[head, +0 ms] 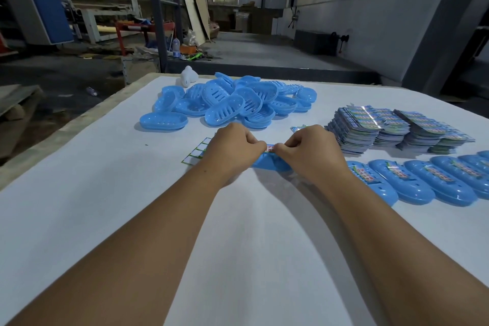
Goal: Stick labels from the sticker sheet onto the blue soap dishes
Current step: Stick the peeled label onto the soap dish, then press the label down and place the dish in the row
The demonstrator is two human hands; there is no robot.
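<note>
We have both forearms stretched out over the white worktop, the hands meeting near its middle. The left hand and the right hand each curl their fingers and pinch one end of a label, held just above a blue soap dish that lies on the worktop beneath the hands. Whether the label already touches the dish, we cannot tell. Just left of the left hand, partly hidden under it, lies a sticker sheet with empty white cells. Toward the right edge, a row of labelled soap dishes lies side by side, each touching the next, running off the edge of the view. Beyond that row, near the right edge, stand stacks of sticker sheets. Toward the far edge lies a loose pile of unlabelled soap dishes, and behind it, at the far edge, a small white object
</note>
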